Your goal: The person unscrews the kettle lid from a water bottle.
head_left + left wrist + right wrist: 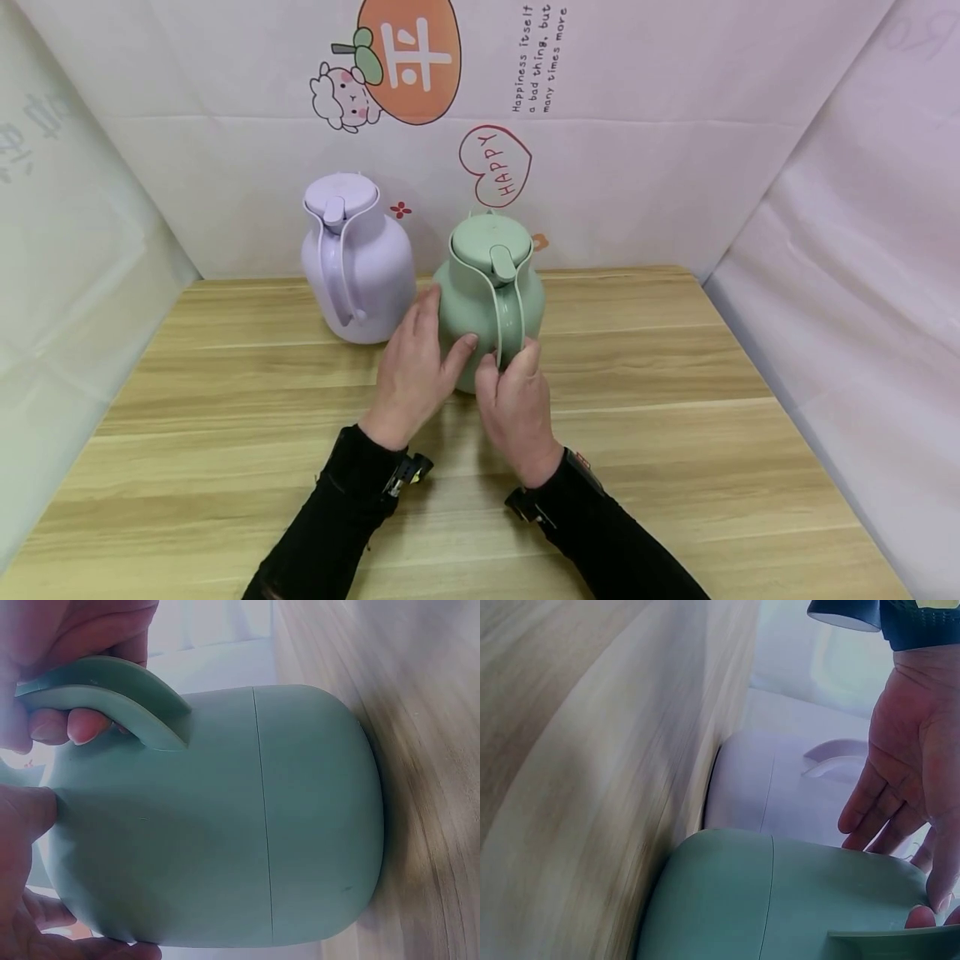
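Note:
A pale green thermos jug stands on the wooden table, its lid toward the camera and its handle facing the person. My right hand grips that handle; in the left wrist view its fingers curl through the loop. My left hand rests on the jug's left side with fingers extended and thumb apart, as the right wrist view also shows the hand. A lavender thermos jug stands behind and to the left, close to the left fingertips.
A light wood-grain table extends around both jugs. White printed cloth rises behind it, and further cloth hangs at the left and right. Small cameras are strapped on the black sleeves.

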A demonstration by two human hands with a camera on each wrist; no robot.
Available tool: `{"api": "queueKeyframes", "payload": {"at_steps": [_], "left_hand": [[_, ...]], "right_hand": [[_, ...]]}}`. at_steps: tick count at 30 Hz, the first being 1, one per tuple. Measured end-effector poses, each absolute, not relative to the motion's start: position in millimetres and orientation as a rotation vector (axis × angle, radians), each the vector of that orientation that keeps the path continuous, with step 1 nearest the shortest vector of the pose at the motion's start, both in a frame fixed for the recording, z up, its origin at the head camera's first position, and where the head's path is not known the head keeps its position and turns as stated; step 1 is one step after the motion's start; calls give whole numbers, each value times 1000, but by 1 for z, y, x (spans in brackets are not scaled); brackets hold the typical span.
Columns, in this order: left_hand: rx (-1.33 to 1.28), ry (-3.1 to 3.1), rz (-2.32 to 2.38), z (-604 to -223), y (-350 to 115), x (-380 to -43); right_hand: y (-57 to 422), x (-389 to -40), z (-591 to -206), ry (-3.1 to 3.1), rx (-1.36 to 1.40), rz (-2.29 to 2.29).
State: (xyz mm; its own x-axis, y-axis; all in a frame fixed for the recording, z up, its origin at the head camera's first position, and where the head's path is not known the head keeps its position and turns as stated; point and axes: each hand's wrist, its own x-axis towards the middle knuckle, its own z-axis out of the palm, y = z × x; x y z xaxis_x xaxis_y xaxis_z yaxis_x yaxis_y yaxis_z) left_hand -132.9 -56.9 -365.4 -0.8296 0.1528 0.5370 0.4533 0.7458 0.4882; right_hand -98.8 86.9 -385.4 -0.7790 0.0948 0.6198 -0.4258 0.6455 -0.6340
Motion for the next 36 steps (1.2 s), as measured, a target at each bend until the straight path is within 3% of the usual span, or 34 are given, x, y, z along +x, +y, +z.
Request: {"api": "queueKeyframes", "payload": {"at_steps": [36], "left_hand": [[-435,-2479,-832,-365,-59,-121]], "right_hand": [[88,-86,-384,-2226,302,1114]]}}
